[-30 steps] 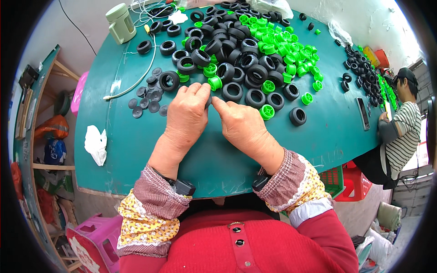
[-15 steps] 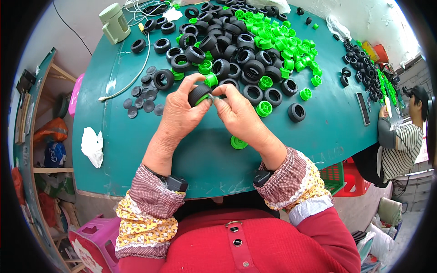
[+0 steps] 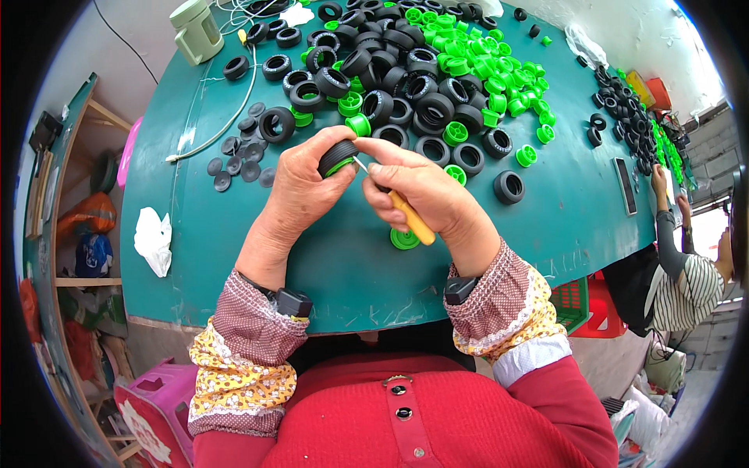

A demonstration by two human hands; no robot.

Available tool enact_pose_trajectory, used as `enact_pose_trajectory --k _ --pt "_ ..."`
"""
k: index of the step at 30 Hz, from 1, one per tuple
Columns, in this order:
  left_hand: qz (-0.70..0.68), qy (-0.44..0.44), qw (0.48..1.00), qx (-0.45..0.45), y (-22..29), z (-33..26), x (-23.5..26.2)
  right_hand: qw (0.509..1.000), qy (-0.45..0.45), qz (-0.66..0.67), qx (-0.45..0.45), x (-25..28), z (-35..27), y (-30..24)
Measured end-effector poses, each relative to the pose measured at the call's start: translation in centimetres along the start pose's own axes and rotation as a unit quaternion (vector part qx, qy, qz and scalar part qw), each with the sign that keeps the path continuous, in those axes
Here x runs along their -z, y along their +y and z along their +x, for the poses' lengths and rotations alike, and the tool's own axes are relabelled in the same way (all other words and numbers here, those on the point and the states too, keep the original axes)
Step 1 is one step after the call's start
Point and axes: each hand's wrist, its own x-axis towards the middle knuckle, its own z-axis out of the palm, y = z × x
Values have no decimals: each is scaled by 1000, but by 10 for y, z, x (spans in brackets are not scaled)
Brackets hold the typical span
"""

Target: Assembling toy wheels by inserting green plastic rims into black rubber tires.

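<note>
Wrapped in the fingers of my left hand point(image 3: 300, 186) is a small black toy tyre point(image 3: 335, 154) with a green rim showing at its lower edge. My right hand point(image 3: 425, 187) grips a yellow-handled screwdriver point(image 3: 412, 218). Its thin metal shaft reaches up and left, and the tip meets the edge between tyre and green rim. A green wheel hub point(image 3: 356, 125) lies just beyond the held tyre. Below my right hand, another green hub point(image 3: 404, 239) rests on the table, partly covered by the fingers.
Beyond my hands, black tyres point(image 3: 434, 113) and green hubs point(image 3: 499, 74) form a large heap on the green table point(image 3: 351, 288). Dark discs point(image 3: 250, 171) lie left, near a white cable point(image 3: 226, 140). A phone point(image 3: 625, 186) lies right; a co-worker point(image 3: 686, 300) sits there. A pale mug point(image 3: 197, 31) stands far left.
The yellow handle now shows below my right hand, which has turned and shifted a little right. My left hand still holds the tyre. The co-worker's arms have moved.
</note>
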Motion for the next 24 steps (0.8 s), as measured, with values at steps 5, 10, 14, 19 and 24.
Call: enact_pose_trajectory --k 5,10,14,19,24 --pt "-8 16 999 52 2 2 -5 987 109 -115 40 -14 9 14" --pt "-50 20 996 73 3 3 -5 891 215 -325 231 -15 15 29" --pt "-75 -11 994 75 -2 1 -3 834 224 -439 249 -18 12 27" --pt "-77 -80 988 106 -6 2 0 791 208 -522 242 -21 8 26" --pt "-77 -123 982 119 -8 4 2 780 204 -540 243 -20 11 25"
